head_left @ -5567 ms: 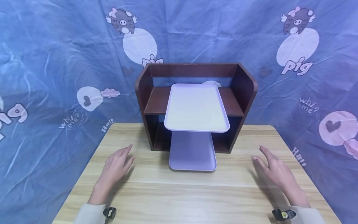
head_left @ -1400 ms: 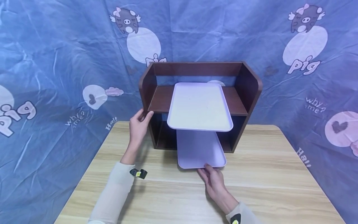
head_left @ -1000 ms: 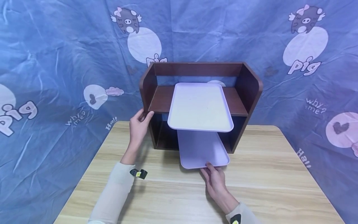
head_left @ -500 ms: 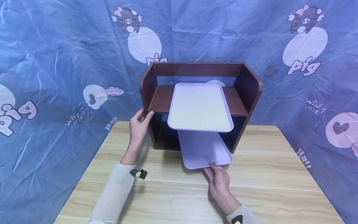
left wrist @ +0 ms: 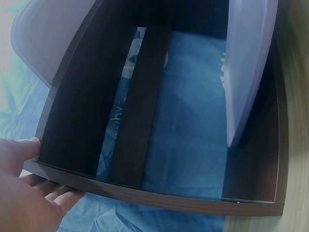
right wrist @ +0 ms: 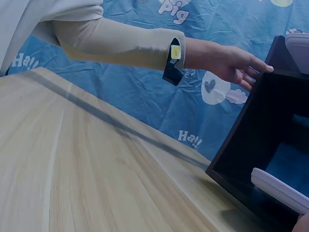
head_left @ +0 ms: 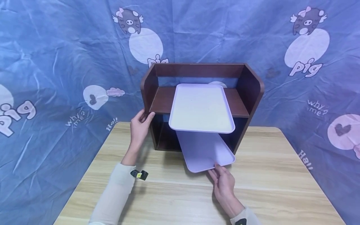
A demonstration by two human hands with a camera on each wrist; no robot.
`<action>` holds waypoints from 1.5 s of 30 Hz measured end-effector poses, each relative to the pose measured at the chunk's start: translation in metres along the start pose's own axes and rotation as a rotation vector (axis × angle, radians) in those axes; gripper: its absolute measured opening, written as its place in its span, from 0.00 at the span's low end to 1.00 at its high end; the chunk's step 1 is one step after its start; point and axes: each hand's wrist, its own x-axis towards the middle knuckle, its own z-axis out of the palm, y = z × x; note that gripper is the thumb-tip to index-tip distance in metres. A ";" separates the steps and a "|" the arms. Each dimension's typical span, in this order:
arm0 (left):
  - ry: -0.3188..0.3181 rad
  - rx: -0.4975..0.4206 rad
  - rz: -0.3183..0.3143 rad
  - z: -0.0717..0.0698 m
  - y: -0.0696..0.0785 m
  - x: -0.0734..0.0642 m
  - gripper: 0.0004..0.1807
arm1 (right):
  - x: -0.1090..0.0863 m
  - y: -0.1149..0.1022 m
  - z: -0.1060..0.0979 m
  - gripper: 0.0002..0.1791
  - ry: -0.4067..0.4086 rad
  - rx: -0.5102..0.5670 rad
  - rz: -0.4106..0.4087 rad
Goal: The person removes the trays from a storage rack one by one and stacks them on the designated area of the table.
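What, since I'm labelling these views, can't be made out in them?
Rear of the lower tray: head view, hidden by the upper tray.
Right hand, tips of the fingers underneath: head view, hidden by the lower tray.
Most of the right hand: right wrist view, cut off at the lower right corner.
Right wristband: head view, partly cut off by the bottom edge.
Any print on the yellow tag: right wrist view, too small.

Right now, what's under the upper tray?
Shelf board, showing either side; below, the lower tray, front edge in the right hand. In the head view, the upper tray hides the board's middle and the lower tray's back.
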 end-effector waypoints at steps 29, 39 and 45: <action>-0.005 0.019 0.010 0.000 0.002 -0.002 0.25 | 0.003 -0.018 -0.013 0.07 -0.006 -0.047 -0.011; -0.009 0.020 0.009 0.000 0.003 -0.003 0.25 | 0.004 -0.026 -0.018 0.10 -0.022 -0.089 -0.026; -0.005 0.012 0.009 0.000 0.005 -0.002 0.25 | 0.007 -0.038 -0.019 0.12 -0.041 -0.106 -0.032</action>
